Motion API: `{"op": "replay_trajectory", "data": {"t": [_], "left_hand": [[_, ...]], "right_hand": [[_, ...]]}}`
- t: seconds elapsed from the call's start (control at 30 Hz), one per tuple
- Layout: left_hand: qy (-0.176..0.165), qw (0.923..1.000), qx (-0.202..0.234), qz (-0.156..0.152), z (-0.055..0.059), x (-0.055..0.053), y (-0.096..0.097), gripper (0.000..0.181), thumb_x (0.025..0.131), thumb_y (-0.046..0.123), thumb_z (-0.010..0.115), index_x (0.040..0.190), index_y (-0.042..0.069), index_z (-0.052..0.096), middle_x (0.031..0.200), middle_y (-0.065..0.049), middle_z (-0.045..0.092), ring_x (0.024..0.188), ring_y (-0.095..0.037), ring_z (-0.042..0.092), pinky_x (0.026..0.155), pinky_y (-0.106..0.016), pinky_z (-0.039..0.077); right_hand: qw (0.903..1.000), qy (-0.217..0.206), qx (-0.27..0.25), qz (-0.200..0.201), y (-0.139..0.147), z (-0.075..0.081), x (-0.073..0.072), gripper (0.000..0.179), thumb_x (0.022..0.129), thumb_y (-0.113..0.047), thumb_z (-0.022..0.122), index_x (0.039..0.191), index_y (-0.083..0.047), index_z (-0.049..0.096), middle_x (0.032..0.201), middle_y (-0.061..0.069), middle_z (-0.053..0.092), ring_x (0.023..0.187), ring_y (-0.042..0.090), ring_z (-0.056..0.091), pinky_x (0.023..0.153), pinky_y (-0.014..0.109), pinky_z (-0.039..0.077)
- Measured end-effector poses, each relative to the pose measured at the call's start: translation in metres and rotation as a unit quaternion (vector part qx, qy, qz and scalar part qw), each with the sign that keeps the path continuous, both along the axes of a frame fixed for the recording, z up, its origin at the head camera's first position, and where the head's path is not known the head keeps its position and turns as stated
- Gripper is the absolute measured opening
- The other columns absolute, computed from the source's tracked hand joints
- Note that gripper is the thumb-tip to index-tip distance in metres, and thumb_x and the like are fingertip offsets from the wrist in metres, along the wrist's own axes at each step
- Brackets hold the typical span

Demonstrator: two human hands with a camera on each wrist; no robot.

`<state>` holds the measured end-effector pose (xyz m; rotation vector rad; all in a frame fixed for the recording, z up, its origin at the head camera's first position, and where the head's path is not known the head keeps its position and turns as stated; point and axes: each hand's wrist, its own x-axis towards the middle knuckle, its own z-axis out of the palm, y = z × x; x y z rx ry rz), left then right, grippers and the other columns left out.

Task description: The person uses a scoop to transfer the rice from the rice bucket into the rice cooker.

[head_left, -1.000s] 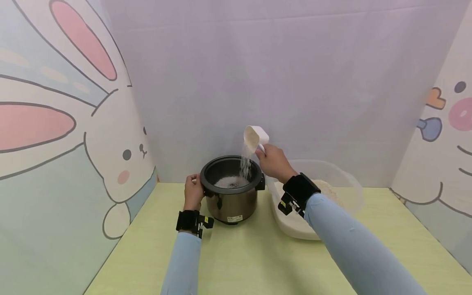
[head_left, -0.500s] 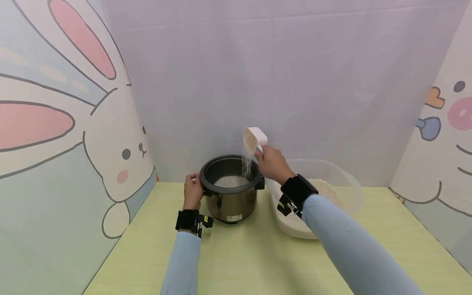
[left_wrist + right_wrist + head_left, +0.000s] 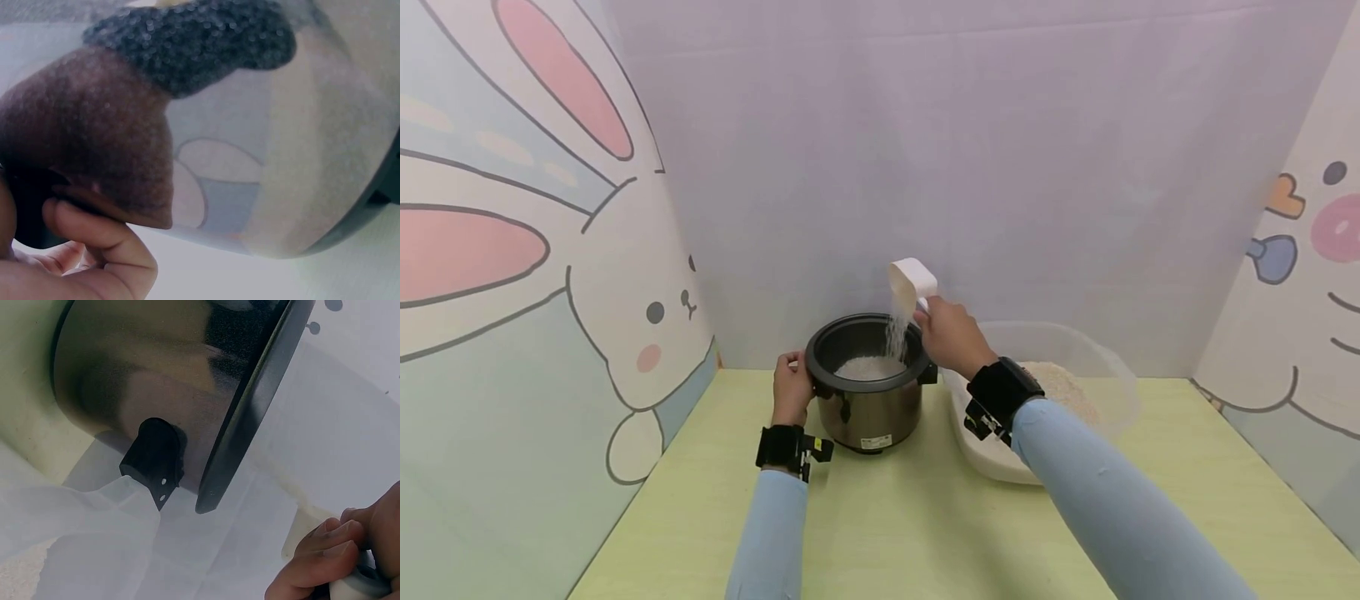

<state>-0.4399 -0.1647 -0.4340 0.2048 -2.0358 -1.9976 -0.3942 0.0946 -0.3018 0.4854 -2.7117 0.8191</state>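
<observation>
A dark metallic rice cooker (image 3: 871, 421) with a black rim stands lidless on the table. White rice (image 3: 871, 367) lies inside its pot. My left hand (image 3: 792, 392) grips the cooker's left side handle (image 3: 34, 215), fingers curled under it in the left wrist view. Above the pot's right side, my right hand (image 3: 957, 335) holds a white measuring scoop (image 3: 917, 278) by its short handle. The scoop is tipped to the left, and a stream of grains (image 3: 895, 335) falls from its mouth into the pot. In the right wrist view the scoop is mostly hidden by the fingers (image 3: 319, 565).
Right of the cooker stands a translucent plastic tub (image 3: 1000, 467) holding a heap of rice (image 3: 1063, 392), partly behind my right forearm. Its edge overlaps the cooker's right handle (image 3: 153, 456) in the right wrist view. A pale curtain (image 3: 820, 167) rises behind the yellow-green table (image 3: 880, 533).
The scoop and right hand have shifted slightly left over the pot while rice keeps falling. More white covers the pot's bottom, where a dark patch showed before. The left hand has stayed put.
</observation>
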Motion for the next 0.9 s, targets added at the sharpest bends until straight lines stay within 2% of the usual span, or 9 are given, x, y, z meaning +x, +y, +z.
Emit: {"op": "replay_trajectory", "data": {"t": [0.43, 0.73, 0.9], "left_hand": [[0.011, 0.9999, -0.007, -0.003, -0.003, 0.000, -0.003, 0.044, 0.111, 0.034, 0.045, 0.137, -0.002, 0.046, 0.106, -0.015, 0.051, 0.076, -0.014, 0.056, 0.060, -0.023, 0.051], [0.004, 0.9999, -0.002, -0.009, -0.003, -0.001, -0.002, 0.043, 0.111, 0.035, 0.045, 0.137, 0.000, 0.046, 0.106, -0.014, 0.050, 0.076, -0.015, 0.056, 0.061, -0.024, 0.051], [-0.003, 0.9999, -0.007, -0.011, -0.002, -0.001, -0.002, 0.045, 0.111, 0.038, 0.045, 0.138, 0.001, 0.046, 0.108, -0.015, 0.051, 0.078, -0.016, 0.057, 0.063, -0.024, 0.052]], "right_hand": [[0.9992, 0.016, 0.036, 0.000, 0.000, -0.001, 0.006, 0.032, 0.111, -0.018, 0.048, 0.124, 0.010, 0.053, 0.084, 0.016, 0.061, 0.064, 0.026, 0.054, 0.063, 0.040, 0.040], [0.9976, 0.021, 0.067, 0.001, -0.001, -0.008, 0.007, 0.034, 0.110, -0.020, 0.049, 0.130, 0.007, 0.053, 0.084, 0.017, 0.063, 0.061, 0.026, 0.058, 0.057, 0.038, 0.039], [0.9953, 0.024, 0.093, 0.011, 0.000, -0.012, 0.007, 0.028, 0.110, -0.020, 0.049, 0.124, 0.004, 0.053, 0.084, 0.018, 0.065, 0.061, 0.027, 0.060, 0.055, 0.038, 0.040]]}}
